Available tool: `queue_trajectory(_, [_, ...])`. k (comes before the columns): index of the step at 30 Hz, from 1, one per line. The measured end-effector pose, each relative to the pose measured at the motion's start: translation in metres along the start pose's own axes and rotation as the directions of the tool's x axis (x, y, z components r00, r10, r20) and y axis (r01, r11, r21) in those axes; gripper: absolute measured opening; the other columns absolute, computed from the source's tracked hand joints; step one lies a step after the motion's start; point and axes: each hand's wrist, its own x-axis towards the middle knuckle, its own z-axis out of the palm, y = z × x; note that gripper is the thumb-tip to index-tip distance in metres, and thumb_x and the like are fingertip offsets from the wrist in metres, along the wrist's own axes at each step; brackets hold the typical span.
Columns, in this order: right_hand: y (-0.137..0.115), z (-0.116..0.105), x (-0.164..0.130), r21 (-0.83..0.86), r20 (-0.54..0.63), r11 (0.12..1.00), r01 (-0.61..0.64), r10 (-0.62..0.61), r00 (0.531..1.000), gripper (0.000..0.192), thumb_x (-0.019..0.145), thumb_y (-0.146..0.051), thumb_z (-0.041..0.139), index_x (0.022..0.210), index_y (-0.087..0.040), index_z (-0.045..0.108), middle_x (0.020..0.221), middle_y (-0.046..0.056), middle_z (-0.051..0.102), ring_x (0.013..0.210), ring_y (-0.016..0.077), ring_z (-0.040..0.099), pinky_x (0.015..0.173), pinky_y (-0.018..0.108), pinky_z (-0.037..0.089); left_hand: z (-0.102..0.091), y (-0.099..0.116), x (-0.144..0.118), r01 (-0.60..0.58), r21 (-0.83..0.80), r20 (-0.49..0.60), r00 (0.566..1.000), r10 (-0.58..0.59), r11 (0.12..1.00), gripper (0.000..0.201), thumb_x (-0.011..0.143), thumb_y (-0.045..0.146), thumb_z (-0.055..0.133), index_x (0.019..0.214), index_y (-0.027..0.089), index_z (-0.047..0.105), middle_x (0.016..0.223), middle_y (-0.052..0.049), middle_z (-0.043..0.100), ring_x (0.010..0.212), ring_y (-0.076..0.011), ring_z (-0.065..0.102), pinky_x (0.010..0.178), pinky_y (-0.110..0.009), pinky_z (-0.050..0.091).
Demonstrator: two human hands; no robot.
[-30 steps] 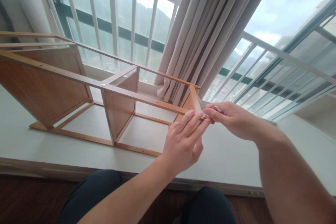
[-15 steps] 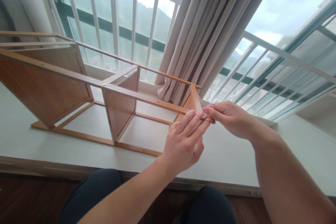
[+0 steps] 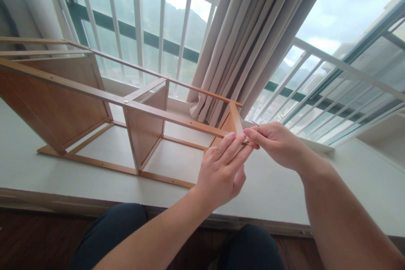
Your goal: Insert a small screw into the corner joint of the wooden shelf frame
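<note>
A wooden shelf frame (image 3: 95,97) lies on its side on a white window ledge (image 3: 278,190), with a divider panel in its middle. My left hand (image 3: 221,173) rests its fingertips on the frame's near right corner (image 3: 236,128). My right hand (image 3: 275,141) pinches a small metal tool (image 3: 255,123), likely a hex key, at that same corner. The tool's tip is hidden between my fingers. Both hands meet at the corner joint.
A beige curtain (image 3: 247,42) hangs bunched just behind the frame's right end. White window bars (image 3: 139,25) and glass run along the back. My knees (image 3: 126,232) sit below the ledge's front edge, over a dark wood floor.
My right hand has shifted slightly, with the metal tool turned a little between its fingers. The left hand and the frame have hardly moved.
</note>
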Motion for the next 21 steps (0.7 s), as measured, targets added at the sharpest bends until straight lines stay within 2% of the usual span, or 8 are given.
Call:
queue_trajectory(6, [-0.003,0.002,-0.001,-0.073,-0.048,0.997,0.007,-0.01,0.999,0.062,0.105,-0.062,0.047,0.06,-0.02,0.052,0.06,-0.001,0.049,0.06,0.0134,0.044,0.06,0.031,0.033,0.001,0.0,-0.001,-0.003,0.003,0.004,1.0,0.003,1.0,0.052,0.1,0.021,0.054,0.152,0.021,0.059,0.16,-0.006,0.059,0.156,-0.0248,0.045,0.115,-0.039,0.046])
queue_trajectory(14, [-0.006,0.006,-0.003,-0.15,-0.125,0.988,-0.042,0.023,0.992,0.062,0.103,-0.061,0.047,0.056,-0.02,0.047,0.057,-0.002,0.045,0.057,0.0125,0.041,0.058,0.031,0.031,0.0,0.0,0.0,0.001,0.003,0.003,1.0,-0.001,1.0,0.053,0.1,0.021,0.054,0.153,0.022,0.058,0.159,-0.005,0.06,0.156,-0.0244,0.046,0.115,-0.039,0.047])
queue_trajectory(18, [-0.011,0.009,-0.005,-0.141,-0.176,0.984,-0.107,0.081,0.981,0.062,0.101,-0.062,0.047,0.055,-0.021,0.04,0.056,-0.002,0.037,0.056,0.0125,0.038,0.057,0.031,0.03,0.0,0.0,0.0,-0.001,-0.001,-0.003,1.0,0.001,1.0,0.053,0.101,0.021,0.053,0.153,0.021,0.057,0.159,-0.005,0.06,0.156,-0.0239,0.046,0.116,-0.039,0.046])
queue_trajectory(21, [-0.02,0.016,-0.007,-0.144,-0.236,0.971,-0.19,0.152,0.96,0.061,0.1,-0.062,0.044,0.054,-0.022,0.037,0.055,-0.002,0.037,0.056,0.0137,0.039,0.057,0.032,0.03,0.0,0.0,0.001,-0.003,-0.01,-0.011,1.0,0.003,1.0,0.053,0.1,0.02,0.054,0.153,0.021,0.058,0.159,-0.005,0.061,0.156,-0.024,0.045,0.119,-0.039,0.044])
